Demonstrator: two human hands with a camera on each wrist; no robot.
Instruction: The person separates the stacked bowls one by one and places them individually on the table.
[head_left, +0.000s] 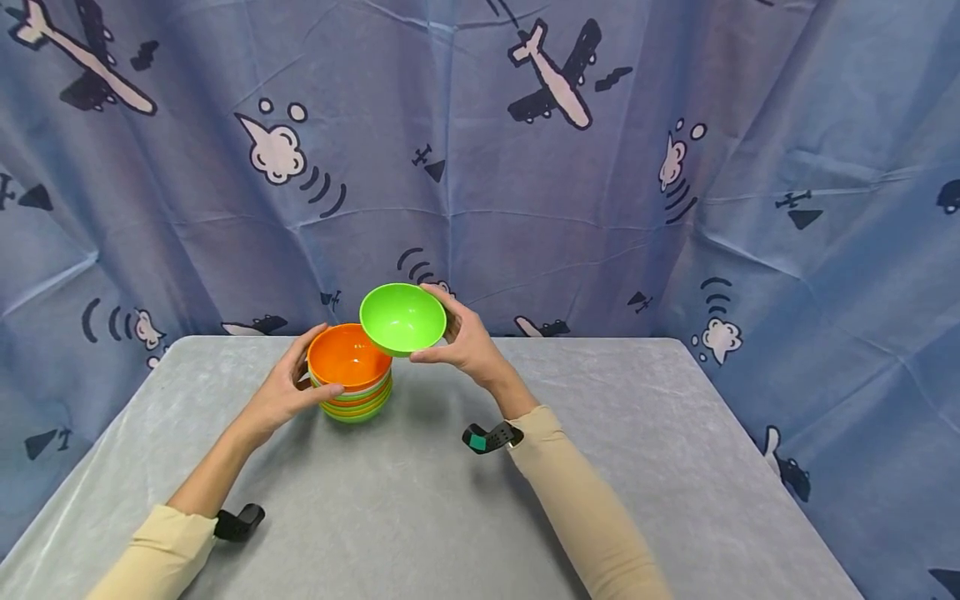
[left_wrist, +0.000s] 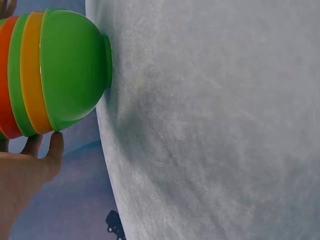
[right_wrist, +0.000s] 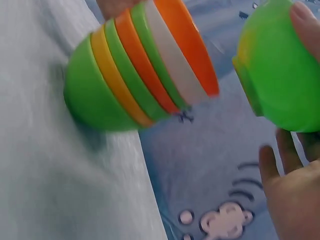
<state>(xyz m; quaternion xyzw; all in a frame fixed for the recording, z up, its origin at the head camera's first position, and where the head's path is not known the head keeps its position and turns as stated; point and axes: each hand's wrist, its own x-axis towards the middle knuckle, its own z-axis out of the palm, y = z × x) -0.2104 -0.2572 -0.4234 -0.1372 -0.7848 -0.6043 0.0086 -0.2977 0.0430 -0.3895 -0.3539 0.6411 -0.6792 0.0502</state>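
A green bowl [head_left: 402, 319] is held up in my right hand [head_left: 474, 346], its rim pinched between thumb and fingers. It is tilted, with its inside toward the head camera. Just left and below stands a stack of nested bowls [head_left: 356, 407], topped by an orange bowl [head_left: 348, 354]. My left hand [head_left: 279, 396] grips this stack from the left, thumb at the near side and fingers at the far side. In the right wrist view, the stack shows white, green, orange and yellow layers above a green bottom bowl [right_wrist: 95, 95]. The raised bowl hangs apart from the stack there.
The stack stands on a table with a grey cloth [head_left: 420, 517], near its far edge. Behind hangs a blue curtain [head_left: 480, 167] printed with planes and clouds. Black straps [head_left: 491, 437] sit at both wrists.
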